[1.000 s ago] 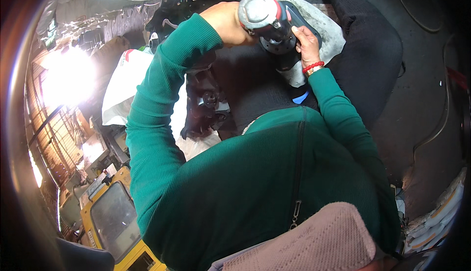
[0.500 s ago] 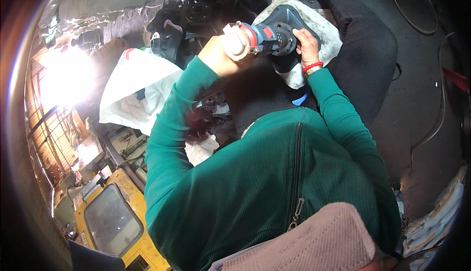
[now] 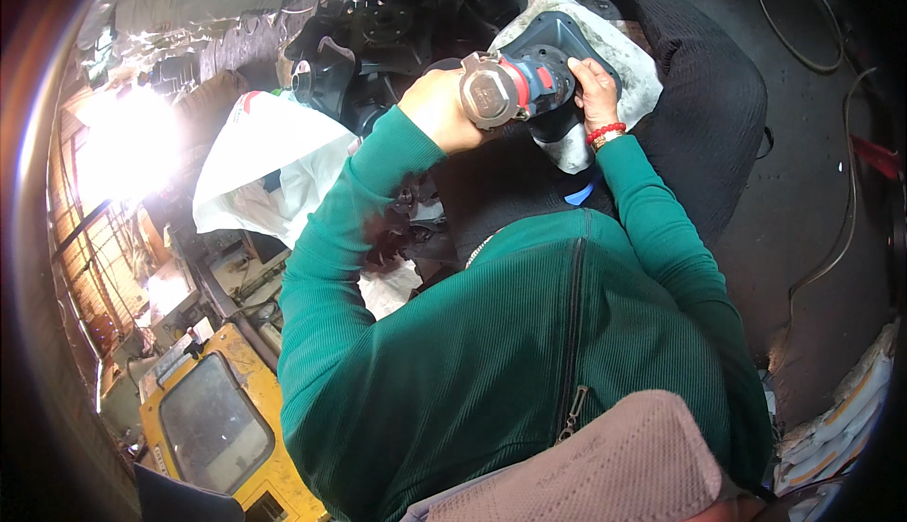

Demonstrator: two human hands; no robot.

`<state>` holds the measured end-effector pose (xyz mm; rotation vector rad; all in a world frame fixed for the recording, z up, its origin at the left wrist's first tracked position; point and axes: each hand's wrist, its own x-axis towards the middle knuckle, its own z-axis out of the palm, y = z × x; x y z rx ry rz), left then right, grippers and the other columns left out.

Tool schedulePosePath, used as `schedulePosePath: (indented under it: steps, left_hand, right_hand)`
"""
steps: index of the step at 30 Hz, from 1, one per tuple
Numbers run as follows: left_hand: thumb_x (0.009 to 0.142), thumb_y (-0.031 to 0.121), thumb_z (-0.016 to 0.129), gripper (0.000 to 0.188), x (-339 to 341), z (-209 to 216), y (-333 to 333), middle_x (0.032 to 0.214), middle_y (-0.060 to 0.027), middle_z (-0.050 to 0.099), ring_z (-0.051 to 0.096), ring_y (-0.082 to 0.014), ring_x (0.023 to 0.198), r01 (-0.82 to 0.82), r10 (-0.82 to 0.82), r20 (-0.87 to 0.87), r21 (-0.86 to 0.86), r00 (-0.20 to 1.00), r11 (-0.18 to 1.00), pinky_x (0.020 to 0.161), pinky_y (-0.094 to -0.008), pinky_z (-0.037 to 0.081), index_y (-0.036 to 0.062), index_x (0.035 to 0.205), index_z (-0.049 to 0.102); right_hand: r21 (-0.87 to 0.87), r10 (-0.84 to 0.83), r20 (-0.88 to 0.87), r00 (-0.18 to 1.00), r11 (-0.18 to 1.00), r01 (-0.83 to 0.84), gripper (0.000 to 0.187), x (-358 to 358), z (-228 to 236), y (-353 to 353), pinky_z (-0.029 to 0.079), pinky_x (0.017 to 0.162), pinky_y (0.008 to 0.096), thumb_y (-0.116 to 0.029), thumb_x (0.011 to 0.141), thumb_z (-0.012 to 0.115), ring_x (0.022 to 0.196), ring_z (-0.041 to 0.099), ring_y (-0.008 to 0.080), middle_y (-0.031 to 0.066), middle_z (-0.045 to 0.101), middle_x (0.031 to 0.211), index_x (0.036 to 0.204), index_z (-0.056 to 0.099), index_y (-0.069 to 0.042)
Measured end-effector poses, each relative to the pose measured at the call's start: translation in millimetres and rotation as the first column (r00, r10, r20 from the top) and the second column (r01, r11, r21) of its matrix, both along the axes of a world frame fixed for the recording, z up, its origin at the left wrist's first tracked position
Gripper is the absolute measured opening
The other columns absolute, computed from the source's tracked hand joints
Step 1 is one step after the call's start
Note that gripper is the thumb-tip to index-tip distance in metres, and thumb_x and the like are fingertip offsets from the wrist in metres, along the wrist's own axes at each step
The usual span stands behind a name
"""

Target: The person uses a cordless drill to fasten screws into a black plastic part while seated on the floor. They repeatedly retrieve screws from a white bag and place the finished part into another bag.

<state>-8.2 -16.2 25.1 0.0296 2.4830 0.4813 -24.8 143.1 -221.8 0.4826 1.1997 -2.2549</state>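
Note:
A blue, red and grey power tool (image 3: 515, 89), which looks like a cordless screwdriver, is gripped in my left hand (image 3: 440, 111). Its round grey end points up toward me, and its front end is over the round, hole-ringed centre of a black flanged part (image 3: 559, 35). Whether the tip touches the part is hidden by the tool. My right hand (image 3: 596, 95), with a red bead bracelet at the wrist, has its fingers curled against the right side of that round centre. Under the part lies a stained white cloth or bag (image 3: 645, 78), spread over my dark-clad leg.
Several similar black parts (image 3: 383, 23) are heaped beyond my left hand. A white plastic bag (image 3: 269, 168) stands to the left. At the lower left is a yellow machine panel with a window (image 3: 215, 418). A cable loop (image 3: 798, 21) lies on the dark floor at right.
My left hand and the power tool have shifted a little right, and the tool has tilted so its round end faces me more. My right hand has barely moved.

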Motion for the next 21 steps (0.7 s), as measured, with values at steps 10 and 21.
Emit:
schedulePosePath:
  steps: [10, 21]
  left_hand:
    - [0.072, 0.019, 0.067, 0.037, -25, 5, 15, 0.091, -0.0184, 0.067, 0.064, -0.037, 0.087, 0.009, -0.007, 0.061, -0.041, 0.998, 0.999, 0.08, -0.0421, 0.052, 0.0068, 0.106, 0.061]
    - [0.07, 0.022, 0.068, 0.055, -12, -17, 20, 0.088, -0.0178, 0.067, 0.066, -0.035, 0.084, -0.029, 0.031, 0.061, -0.027, 0.998, 0.999, 0.077, -0.042, 0.053, 0.0113, 0.123, 0.054]
  right_hand:
    - [0.038, -0.002, 0.025, 1.0, 0.999, 0.001, 0.022, -2, 3, 0, 0.026, 0.046, 0.0185, -0.022, 0.085, 0.071, 0.051, 0.035, -0.0005, -0.0106, 0.047, 0.061, 0.069, 0.059, -0.012]
    - [0.037, -0.03, -0.057, 0.998, 0.999, 0.032, 0.025, 0, -4, -2, 0.029, 0.052, 0.0182, -0.019, 0.084, 0.073, 0.058, 0.036, -0.0002, -0.0102, 0.047, 0.063, 0.068, 0.058, -0.009]
